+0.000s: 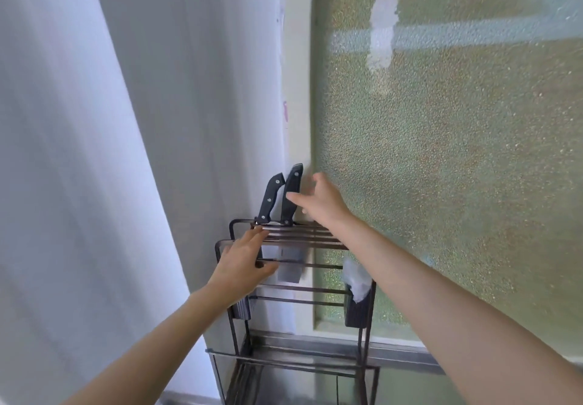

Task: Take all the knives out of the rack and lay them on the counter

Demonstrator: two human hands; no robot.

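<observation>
A dark metal wire rack stands against the wall by a frosted window. Two knives with black riveted handles stick up from its top slots: the left knife and the right knife. Their broad blades hang down behind the rack's bars. My right hand hovers just right of the right knife's handle, fingers spread, holding nothing. My left hand lies flat on the rack's top left bars, fingers apart, below the left knife's handle.
A white curtain hangs at the left. The frosted green window fills the right. A black holder with crumpled white plastic hangs on the rack's right side. A metal sill runs below.
</observation>
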